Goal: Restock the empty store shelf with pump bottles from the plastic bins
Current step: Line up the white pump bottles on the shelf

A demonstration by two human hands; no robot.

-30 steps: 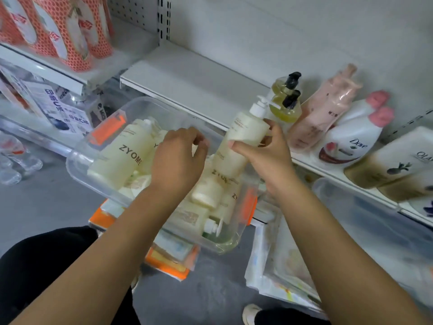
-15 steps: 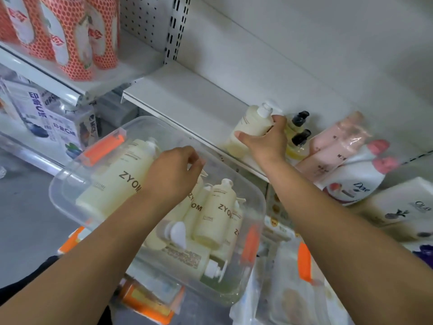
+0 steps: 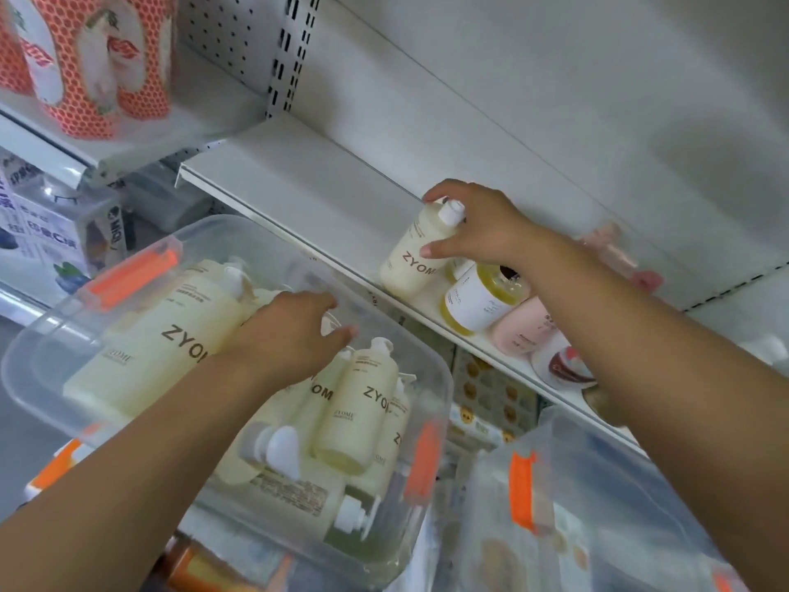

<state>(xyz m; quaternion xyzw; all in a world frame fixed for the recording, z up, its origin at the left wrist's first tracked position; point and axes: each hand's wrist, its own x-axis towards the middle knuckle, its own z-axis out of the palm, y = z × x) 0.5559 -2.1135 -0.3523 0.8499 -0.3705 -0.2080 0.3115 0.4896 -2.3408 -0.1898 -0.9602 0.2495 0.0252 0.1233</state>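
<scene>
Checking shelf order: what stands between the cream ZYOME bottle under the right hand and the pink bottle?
In the head view, a white-labelled yellow bottle stands between the cream ZYOME bottle and the pink bottle.

Left hand (image 3: 294,331) fingertips motion-blurred, grip indeterminate, cream bottle (image 3: 412,258) pump head partly covered by right hand (image 3: 482,232), pink bottles (image 3: 523,329) partly hidden behind right forearm, red packs (image 3: 85,57) cut off at top edge, second bin (image 3: 597,506) blurred
</scene>
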